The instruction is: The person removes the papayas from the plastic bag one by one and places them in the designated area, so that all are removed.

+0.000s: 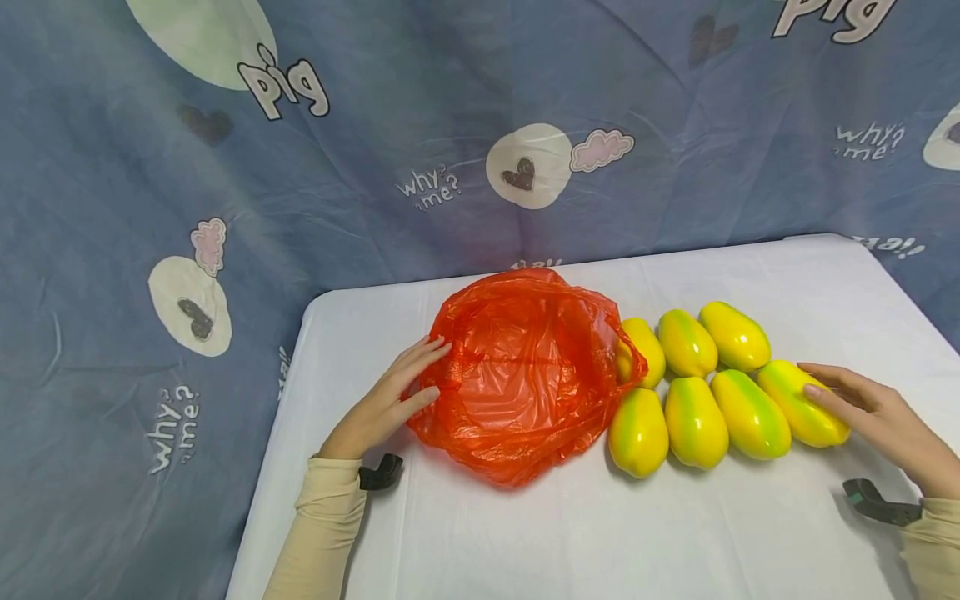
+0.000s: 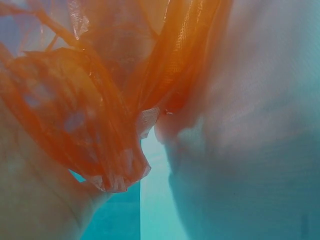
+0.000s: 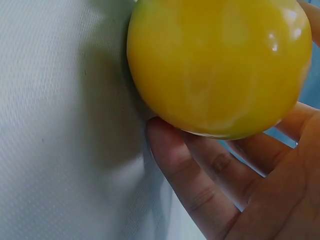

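A red plastic bag (image 1: 517,367) lies spread on the table, its mouth wide and facing up. My left hand (image 1: 386,404) rests at the bag's left rim, fingers extended and touching the film. Up close in the left wrist view, the crumpled bag (image 2: 95,115) hangs over part of that hand. At the far right, my right hand (image 1: 870,408) holds the end papaya (image 1: 802,404), yellow with a green stripe, between thumb and fingers. In the right wrist view the fingers curl behind this papaya (image 3: 215,65), which is on or very near the cloth.
Several more papayas stand in two rows between bag and right hand, including a front one (image 1: 637,433) and a back one (image 1: 735,336). The bag's right edge overlaps one papaya (image 1: 643,350). A white cloth (image 1: 570,542) covers the table; a patterned blue curtain (image 1: 420,100) hangs behind.
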{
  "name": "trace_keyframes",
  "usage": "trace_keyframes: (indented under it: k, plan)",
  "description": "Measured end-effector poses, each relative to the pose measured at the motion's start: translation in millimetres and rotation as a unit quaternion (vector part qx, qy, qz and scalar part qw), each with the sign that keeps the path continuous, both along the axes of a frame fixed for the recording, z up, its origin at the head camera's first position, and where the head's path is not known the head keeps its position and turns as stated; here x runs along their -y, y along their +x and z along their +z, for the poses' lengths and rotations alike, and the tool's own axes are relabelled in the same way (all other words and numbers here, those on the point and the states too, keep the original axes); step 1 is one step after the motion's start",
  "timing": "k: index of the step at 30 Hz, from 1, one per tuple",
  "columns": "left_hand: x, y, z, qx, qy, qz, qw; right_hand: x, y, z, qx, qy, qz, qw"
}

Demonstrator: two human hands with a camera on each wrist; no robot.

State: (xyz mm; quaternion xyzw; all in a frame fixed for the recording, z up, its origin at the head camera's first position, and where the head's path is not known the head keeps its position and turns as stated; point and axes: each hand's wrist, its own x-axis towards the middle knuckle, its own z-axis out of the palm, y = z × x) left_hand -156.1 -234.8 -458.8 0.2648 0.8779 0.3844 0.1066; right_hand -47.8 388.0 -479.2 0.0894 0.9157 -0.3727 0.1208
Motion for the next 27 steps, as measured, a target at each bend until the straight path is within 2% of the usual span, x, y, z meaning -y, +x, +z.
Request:
trace_keyframes:
  k: [7, 13, 17, 21, 24, 27]
  plan:
    - [0.1, 1.8, 0.2, 0.003, 0.0, 0.003, 1.0, -0.6, -0.8, -0.3, -0.005, 0.008, 0.003, 1.0]
    - [-0.3, 1.3, -1.2, 0.009, -0.002, 0.009, 0.9999, 0.6, -2.4, 0.7, -0.031, 0.013, 0.008, 0.9994]
    - [-1.0, -1.1, -0.7, -0.002, -0.017, 0.015, 0.9997, 3.9, -5.4, 2.8, -0.043, 0.021, 0.012, 0.9988]
    - [0.0, 0.3, 2.6, -0.028, -0.034, 0.025, 0.9987, 9.0, -7.5, 7.2, -0.054, 0.032, 0.019, 0.9978]
    - [0.8, 4.8, 9.0, -0.054, -0.058, 0.039, 0.9961, 16.9, -9.2, 12.6, -0.079, 0.034, 0.027, 0.9959]
    - [-0.6, 9.2, 15.2, -0.107, -0.104, 0.055, 0.9873, 29.7, -12.7, 22.3, -0.11, 0.044, 0.041, 0.9921]
